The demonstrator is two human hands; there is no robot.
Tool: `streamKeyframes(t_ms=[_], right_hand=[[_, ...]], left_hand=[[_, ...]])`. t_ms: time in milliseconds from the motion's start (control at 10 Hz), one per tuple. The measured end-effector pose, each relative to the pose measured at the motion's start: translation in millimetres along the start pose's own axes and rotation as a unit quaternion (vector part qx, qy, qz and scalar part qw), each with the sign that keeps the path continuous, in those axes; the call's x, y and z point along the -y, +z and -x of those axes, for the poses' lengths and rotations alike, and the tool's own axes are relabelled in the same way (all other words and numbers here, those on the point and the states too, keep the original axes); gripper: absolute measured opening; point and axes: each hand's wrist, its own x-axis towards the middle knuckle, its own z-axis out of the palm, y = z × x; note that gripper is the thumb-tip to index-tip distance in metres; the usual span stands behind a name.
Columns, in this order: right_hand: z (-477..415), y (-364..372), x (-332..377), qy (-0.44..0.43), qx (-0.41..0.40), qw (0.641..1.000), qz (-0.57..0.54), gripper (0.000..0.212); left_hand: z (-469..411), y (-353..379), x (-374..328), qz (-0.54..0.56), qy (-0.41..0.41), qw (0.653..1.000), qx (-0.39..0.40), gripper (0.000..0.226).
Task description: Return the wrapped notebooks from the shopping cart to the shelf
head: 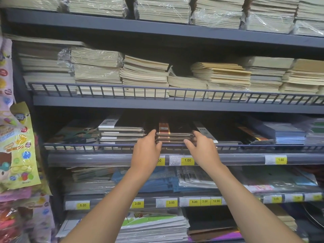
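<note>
A stack of dark wrapped notebooks (172,133) with an orange-brown band lies on the middle shelf (105,159), behind its wire rail (87,146). My left hand (146,151) touches the stack's left edge, thumb near the rail and fingers reaching up its side. At the right edge my right hand (201,148) does the same, fingers extended against the notebooks. Both arms reach up from the bottom of the view. The shopping cart is out of sight.
More dark notebook stacks (121,133) sit left and right of the held stack. Beige wrapped notebook piles (143,74) fill the shelves above. Below are price labels (187,160) and flat stationery packs. Colourful hanging packets (17,148) crowd the left edge.
</note>
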Motion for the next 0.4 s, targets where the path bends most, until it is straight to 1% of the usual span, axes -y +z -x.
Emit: streamKeyframes(t_ms=[100,200,300,400], right_hand=[[2.3,0.3,0.4,0.007,0.004,1.0,-0.002,0.065],[2.8,-2.1,-0.2,0.006,0.01,1.0,0.001,0.065],[4.1,-8.6,-4.0,-0.005,0.008,1.0,-0.003,0.063],[3.8,-11.0,-6.3,-0.012,-0.016,1.0,0.014,0.06]], left_hand=[[9.3,-7.6,-6.0,-0.018,0.019,1.0,0.0,0.056],[14.6,-10.7,-8.6,-0.019,0.037,0.999,-0.002,0.054],[20.4,-11.5,-8.8,-0.1,0.063,0.993,-0.029,0.053],[21.0,-9.8,-10.9,-0.167,0.102,0.98,-0.038,0.054]])
